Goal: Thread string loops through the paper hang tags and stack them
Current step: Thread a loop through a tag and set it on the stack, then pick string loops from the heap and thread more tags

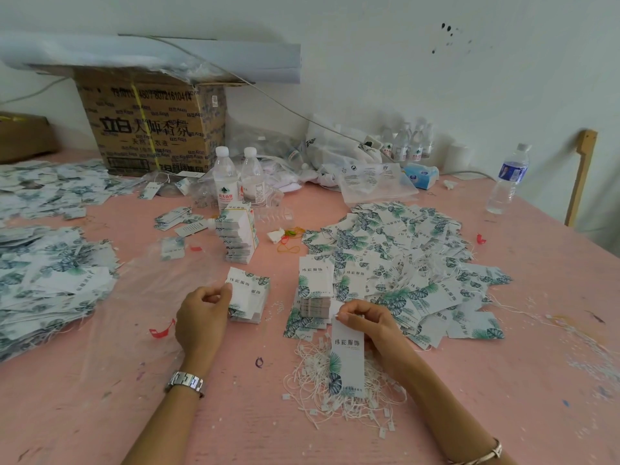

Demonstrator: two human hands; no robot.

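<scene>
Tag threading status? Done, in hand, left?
Done: the right heap and left heap trail strings, so they are likely threaded. In hand: the right hand pinches one tag over the string loops; the left hand grips a small stack. Left: the neat stack and banded bundles look unthreaded, and many loops remain.

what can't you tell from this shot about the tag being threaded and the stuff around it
All in the head view:
1. The tag's hole, and any string through it: covered by the right hand's fingers.
2. The tag's bottom print: too small to read.
3. The stack's left edge: behind the left hand that grips it.
4. The left tag pile: cut off by the frame's left edge.
</scene>
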